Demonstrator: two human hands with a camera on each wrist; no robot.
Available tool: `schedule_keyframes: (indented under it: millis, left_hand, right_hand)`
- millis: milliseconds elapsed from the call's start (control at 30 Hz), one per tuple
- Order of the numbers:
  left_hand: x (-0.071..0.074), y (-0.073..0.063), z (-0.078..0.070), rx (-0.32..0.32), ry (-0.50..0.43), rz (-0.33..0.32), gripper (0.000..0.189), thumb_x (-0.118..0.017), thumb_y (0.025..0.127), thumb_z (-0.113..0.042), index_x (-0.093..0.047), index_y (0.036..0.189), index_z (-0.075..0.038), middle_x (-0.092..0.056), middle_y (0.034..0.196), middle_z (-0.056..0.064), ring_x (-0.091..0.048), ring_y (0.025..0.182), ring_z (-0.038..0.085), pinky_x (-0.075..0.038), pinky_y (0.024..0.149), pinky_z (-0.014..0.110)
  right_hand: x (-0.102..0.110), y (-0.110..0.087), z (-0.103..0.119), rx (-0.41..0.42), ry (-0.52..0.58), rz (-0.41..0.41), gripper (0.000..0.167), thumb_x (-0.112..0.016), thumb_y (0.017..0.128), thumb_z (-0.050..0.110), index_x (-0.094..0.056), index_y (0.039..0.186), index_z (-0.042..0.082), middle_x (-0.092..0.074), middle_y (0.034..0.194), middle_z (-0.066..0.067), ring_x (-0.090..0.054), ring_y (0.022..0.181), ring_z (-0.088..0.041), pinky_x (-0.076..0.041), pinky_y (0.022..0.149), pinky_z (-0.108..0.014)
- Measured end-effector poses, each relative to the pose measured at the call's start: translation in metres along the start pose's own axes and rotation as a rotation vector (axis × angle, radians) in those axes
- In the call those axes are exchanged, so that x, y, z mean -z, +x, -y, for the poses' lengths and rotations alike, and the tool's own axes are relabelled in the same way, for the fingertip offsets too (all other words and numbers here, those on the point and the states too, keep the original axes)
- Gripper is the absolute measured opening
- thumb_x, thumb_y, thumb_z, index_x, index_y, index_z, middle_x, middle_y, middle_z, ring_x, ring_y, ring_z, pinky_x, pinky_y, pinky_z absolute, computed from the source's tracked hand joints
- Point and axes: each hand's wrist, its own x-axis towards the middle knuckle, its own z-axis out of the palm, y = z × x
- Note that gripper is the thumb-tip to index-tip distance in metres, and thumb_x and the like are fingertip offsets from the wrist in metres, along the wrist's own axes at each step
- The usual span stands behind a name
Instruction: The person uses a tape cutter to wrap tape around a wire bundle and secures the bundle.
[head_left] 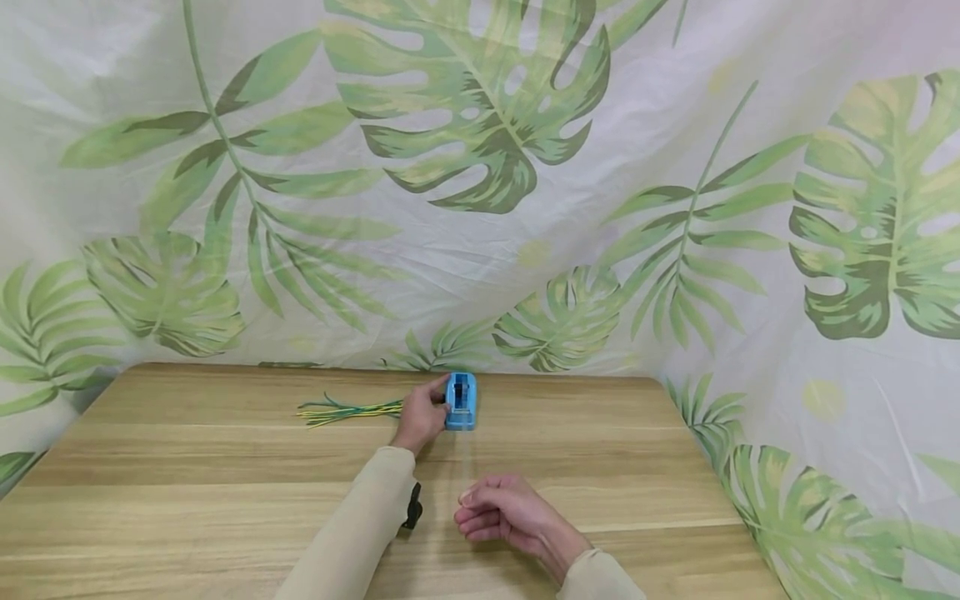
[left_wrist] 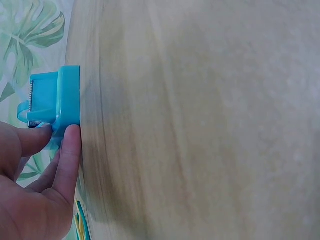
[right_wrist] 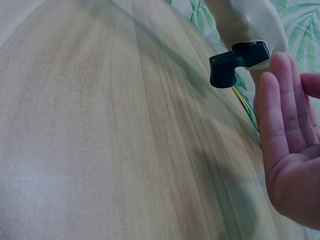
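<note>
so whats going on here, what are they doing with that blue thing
A person's left hand holds a blue tape dispenser near the far edge of the wooden table. The right hand, closer in, seems to pinch a strip of clear tape, faintly visible, that stretches from the dispenser. Thin green and yellow wires lie beside the left hand.

From the head, the tabletop is surveyed forward and down; now, close in from the left wrist, the blue dispenser, shared with the head view, is caught side-on; from the right, the left sleeve is faced.
</note>
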Motion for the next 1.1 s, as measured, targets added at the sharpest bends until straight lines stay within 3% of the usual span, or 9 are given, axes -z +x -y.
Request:
schedule_keyframes:
  millis: [633, 933, 1100]
  left_hand:
    - [0.0004, -0.001, -0.0025, 0.01, 0.009, 0.005, 0.056, -0.065, 0.091, 0.009, -0.058, 0.142, -0.01, -0.067, 0.116, 0.023, -0.062, 0.099, 0.03, -0.053, 0.065, 0.03]
    - [0.0003, -0.002, -0.0049, 0.031, -0.001, 0.007, 0.057, -0.065, 0.091, 0.009, -0.058, 0.143, -0.012, -0.067, 0.117, 0.022, -0.063, 0.095, 0.029, -0.053, 0.059, 0.029]
    - [0.0006, -0.0009, -0.0037, 0.031, 0.011, 0.001, 0.057, -0.066, 0.09, 0.009, -0.058, 0.142, -0.012, -0.067, 0.116, 0.021, -0.062, 0.099, 0.029, -0.053, 0.065, 0.03]
  right_hand:
    - [-0.0014, -0.0051, 0.0022, -0.018, 0.018, 0.052, 0.008, -0.063, 0.09, 0.004, -0.069, 0.087, 0.009, -0.073, 0.077, -0.004, -0.071, 0.067, -0.01, -0.058, 0.063, -0.026]
    - [0.0007, -0.0077, 0.0005, -0.024, 0.012, 0.068, 0.006, -0.063, 0.09, 0.005, -0.068, 0.087, 0.009, -0.073, 0.077, -0.004, -0.071, 0.068, -0.01, -0.058, 0.064, -0.026]
    - [0.0017, -0.0101, 0.0006, -0.021, 0.011, 0.096, 0.006, -0.063, 0.09, 0.006, -0.068, 0.088, 0.01, -0.074, 0.078, -0.004, -0.071, 0.068, -0.01, -0.058, 0.065, -0.027]
